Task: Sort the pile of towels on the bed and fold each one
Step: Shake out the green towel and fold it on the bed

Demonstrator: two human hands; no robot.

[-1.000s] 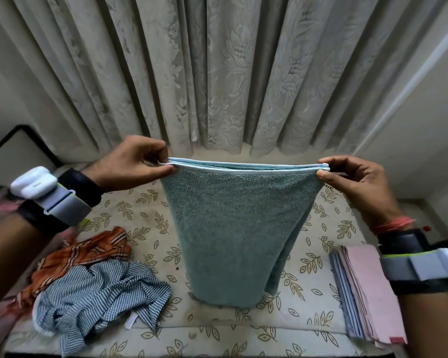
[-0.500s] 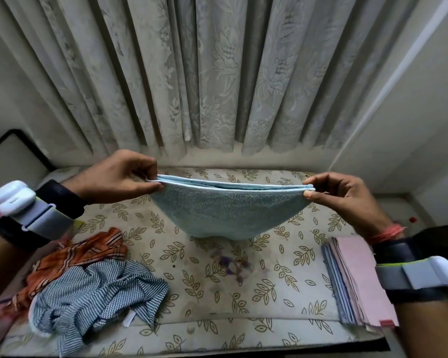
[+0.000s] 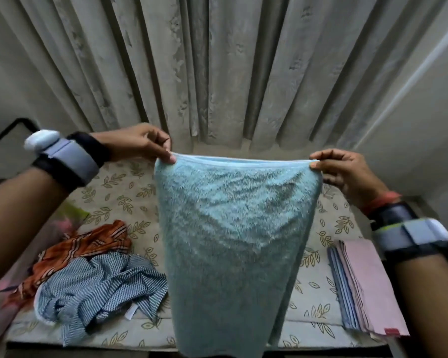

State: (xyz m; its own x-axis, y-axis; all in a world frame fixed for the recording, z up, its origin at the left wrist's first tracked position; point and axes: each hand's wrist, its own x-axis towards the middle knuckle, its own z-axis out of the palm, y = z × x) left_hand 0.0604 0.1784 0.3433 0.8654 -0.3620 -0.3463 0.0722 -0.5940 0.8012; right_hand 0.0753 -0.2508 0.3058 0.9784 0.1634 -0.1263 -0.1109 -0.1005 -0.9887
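Teal towel: terry, doubled over, hangs above the bed. Its top edge is taut, with the corners pinched by the left hand and right hand. Orange towel and blue striped towel lie crumpled and touching on the bed's left side. Folded stack, pink on top and blue beneath, lies flat on the right side.

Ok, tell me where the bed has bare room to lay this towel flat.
Bare sheet shows along the back by the curtain, and in the middle between the crumpled cloths and the folded stack, though the hanging towel hides part of it. Left front and right edge are crowded.
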